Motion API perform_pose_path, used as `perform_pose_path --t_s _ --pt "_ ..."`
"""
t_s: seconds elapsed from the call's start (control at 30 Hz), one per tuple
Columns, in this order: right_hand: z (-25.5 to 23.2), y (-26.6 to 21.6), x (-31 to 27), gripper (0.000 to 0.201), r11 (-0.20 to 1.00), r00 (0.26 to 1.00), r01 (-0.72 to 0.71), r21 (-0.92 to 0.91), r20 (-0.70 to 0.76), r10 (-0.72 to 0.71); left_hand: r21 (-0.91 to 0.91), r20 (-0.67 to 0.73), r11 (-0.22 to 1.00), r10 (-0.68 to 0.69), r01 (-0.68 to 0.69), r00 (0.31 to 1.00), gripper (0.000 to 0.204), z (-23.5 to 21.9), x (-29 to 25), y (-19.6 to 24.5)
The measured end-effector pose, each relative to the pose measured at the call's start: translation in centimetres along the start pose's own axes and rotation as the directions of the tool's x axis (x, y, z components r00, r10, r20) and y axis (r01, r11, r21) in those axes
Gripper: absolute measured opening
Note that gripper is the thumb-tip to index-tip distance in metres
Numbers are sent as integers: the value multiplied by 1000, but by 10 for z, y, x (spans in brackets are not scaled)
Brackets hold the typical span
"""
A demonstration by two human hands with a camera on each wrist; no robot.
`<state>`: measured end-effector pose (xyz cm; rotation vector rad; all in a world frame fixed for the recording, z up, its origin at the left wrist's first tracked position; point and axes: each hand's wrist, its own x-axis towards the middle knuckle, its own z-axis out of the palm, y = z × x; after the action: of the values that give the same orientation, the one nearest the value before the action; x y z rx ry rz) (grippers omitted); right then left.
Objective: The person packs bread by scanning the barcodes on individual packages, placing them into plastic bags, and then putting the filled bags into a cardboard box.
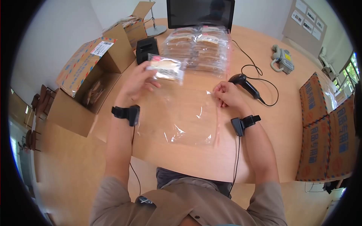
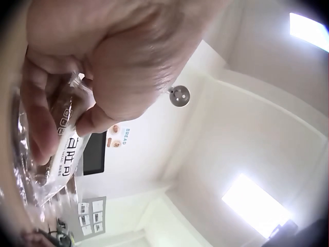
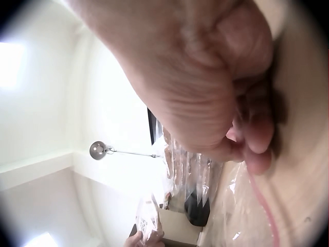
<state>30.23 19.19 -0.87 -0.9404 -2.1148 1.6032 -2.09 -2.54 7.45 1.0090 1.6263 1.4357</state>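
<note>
A small clear packet with a white label [image 1: 167, 70] is pinched by my left hand [image 1: 140, 81]; in the left wrist view the thumb and fingers grip the packet [image 2: 66, 149]. My right hand [image 1: 229, 95] pinches the corner of a large clear bag [image 1: 181, 116] lying flat on the table. In the right wrist view the thumb and fingertips of the right hand [image 3: 205, 77] hold the bag's pink edge [image 3: 263, 203]. Rows of similar packets [image 1: 198, 47] lie beyond the bag, in front of the monitor.
A black scanner [image 1: 245, 86] with its cable lies right of the bag. Behind it is a telephone [image 1: 283, 59]. Cartons stand on the left [image 1: 85, 71] and right [image 1: 315, 132]. A black device [image 1: 147, 49] sits near the left cartons; the monitor [image 1: 200, 14] stands at the back.
</note>
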Motion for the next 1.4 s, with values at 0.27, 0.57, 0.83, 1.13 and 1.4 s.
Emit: perform_pose_path --t_s 0.27,0.57,0.83,1.13,1.4 --pt "-44 -36 -18 17 979 984 60 -197 -155 -92 -130 380 967 254 -221 889 40 74 8 -63" --pt "-112 -13 -26 44 829 826 -68 -555 -497 -265 -404 442 867 -94 291 892 61 69 4 -58" --pt "-103 2 -19 49 774 953 -165 -611 -301 -34 -27 355 999 45 -38 934 77 87 -7 -64" --pt "-95 -26 -32 30 954 976 -175 -242 -166 137 1 228 990 134 -138 964 69 80 -5 -63" --pt "-51 -90 -58 23 979 992 -3 -202 126 29 -31 240 997 83 -78 967 54 80 6 -78"
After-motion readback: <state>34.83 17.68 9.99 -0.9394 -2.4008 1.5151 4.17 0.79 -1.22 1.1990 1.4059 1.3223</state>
